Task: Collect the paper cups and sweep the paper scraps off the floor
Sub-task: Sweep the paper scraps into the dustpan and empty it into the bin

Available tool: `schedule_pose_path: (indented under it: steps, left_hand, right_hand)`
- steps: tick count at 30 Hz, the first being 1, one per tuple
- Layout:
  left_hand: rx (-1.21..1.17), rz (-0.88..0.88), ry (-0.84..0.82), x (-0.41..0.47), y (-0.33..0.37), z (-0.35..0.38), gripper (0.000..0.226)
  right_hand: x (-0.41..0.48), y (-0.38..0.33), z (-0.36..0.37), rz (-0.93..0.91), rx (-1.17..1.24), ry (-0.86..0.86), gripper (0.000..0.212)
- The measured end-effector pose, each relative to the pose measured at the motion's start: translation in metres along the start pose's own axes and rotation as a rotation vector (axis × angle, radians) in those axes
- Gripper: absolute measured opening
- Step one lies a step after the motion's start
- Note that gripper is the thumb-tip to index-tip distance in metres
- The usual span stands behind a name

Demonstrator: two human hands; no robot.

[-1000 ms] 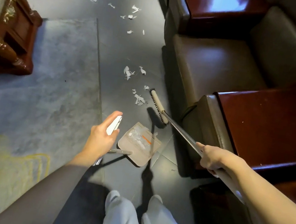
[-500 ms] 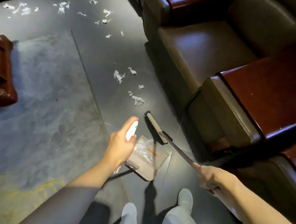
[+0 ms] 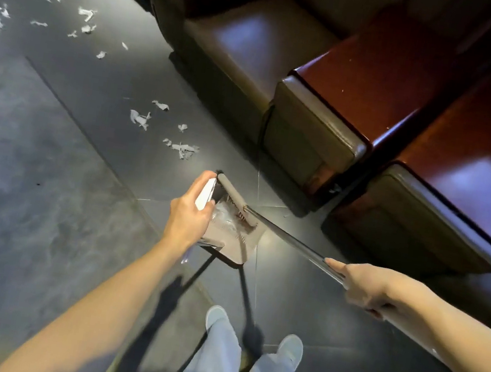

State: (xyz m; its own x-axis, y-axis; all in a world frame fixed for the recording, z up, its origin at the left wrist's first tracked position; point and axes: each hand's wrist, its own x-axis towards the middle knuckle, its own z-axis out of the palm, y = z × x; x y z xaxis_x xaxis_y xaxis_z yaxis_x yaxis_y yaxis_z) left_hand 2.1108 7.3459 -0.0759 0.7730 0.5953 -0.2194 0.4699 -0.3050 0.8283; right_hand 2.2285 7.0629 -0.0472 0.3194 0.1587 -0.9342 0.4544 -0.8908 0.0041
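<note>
The nearest paper scraps lie on the dark floor just beyond the tools, off to their far left. The litter carries on in that same line: a second clump a little farther out, then a loose scatter well away toward the far left (no paper cups show in this view). So the trail runs on a diagonal, near-right to far-left, along the front of the armchair. The broom head sits at the near end of that line, over the far part of the dustpan, its far tip close to the nearest scraps but apart from them. The left hand is the closer of the two to the scraps, its fingers curled round the white dustpan handle. The right hand is well back to the near right, wrapped round the broom pole. By my reading, the next stroke has to reach out past the nearest scraps and draw them back along that diagonal into the pan.
</note>
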Motion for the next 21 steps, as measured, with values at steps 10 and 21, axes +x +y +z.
schedule_pose_path:
  steps: [10, 21]
  left_hand:
    - [0.115, 0.084, -0.259, -0.005, 0.016, 0.045, 0.052]
    - [0.149, 0.115, -0.231, 0.009, 0.021, 0.075, 0.054]
  right_hand:
    - [0.007, 0.056, 0.015, 0.177, 0.064, 0.078, 0.095]
    - [0.038, 0.036, 0.057, 0.064, 0.101, -0.056, 0.098]
